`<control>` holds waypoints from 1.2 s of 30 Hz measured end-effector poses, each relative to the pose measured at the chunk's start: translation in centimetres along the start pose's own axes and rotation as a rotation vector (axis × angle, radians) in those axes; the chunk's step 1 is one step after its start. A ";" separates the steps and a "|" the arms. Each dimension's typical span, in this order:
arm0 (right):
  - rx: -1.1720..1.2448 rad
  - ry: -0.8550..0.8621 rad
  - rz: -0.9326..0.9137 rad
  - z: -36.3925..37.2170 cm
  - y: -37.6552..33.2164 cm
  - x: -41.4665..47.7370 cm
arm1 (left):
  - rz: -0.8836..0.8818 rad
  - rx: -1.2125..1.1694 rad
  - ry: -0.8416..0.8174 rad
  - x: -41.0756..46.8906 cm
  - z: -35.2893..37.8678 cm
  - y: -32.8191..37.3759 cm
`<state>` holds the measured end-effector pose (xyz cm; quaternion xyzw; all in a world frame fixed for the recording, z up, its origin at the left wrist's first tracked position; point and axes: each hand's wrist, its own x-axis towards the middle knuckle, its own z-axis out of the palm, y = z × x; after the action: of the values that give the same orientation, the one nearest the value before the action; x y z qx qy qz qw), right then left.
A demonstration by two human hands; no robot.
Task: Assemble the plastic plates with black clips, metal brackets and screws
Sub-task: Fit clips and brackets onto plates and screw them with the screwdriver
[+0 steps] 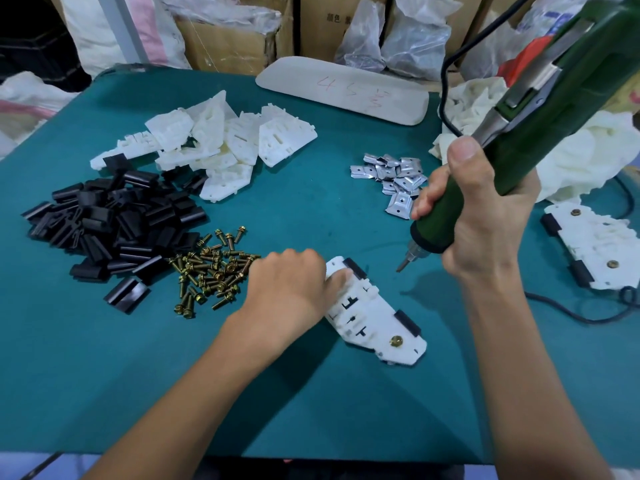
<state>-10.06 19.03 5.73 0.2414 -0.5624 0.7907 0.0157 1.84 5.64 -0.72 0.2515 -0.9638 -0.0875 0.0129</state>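
While left fingers (337, 279) clamp the white plate (375, 325), right fingers (427, 201) tight round the green screwdriver (437, 233).

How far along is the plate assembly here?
Done: one finished plate carries clips and two screws. In hand: left hand holds the current plate with two clips, one screw; right hand grips the screwdriver. Left: piles of plates, black clips, brackets, loose screws.
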 end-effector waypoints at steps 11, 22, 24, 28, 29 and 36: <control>0.033 0.005 -0.010 -0.7 -0.8 -0.1 | 0.507 -0.182 -0.260 1.3 0.6 -1.2; 0.013 0.051 -0.022 -0.3 1.0 0.8 | 0.278 -0.316 0.063 0.7 4.4 -0.7; 0.012 0.055 -0.013 0.0 1.4 0.8 | 0.309 -0.345 0.072 0.7 4.5 -1.0; -0.016 0.054 -0.008 0.3 2.1 0.8 | 0.323 -0.367 0.079 0.8 4.7 -1.1; -0.021 0.055 -0.007 0.4 2.3 0.8 | 0.322 -0.371 0.075 0.8 4.8 -1.1; -0.030 0.043 0.000 0.4 2.6 0.9 | 0.319 -0.397 0.064 0.7 4.7 -1.2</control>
<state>-11.44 17.47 3.88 0.2241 -0.5737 0.7872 0.0313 1.46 4.97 -5.59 0.0917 -0.9543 -0.2640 0.1060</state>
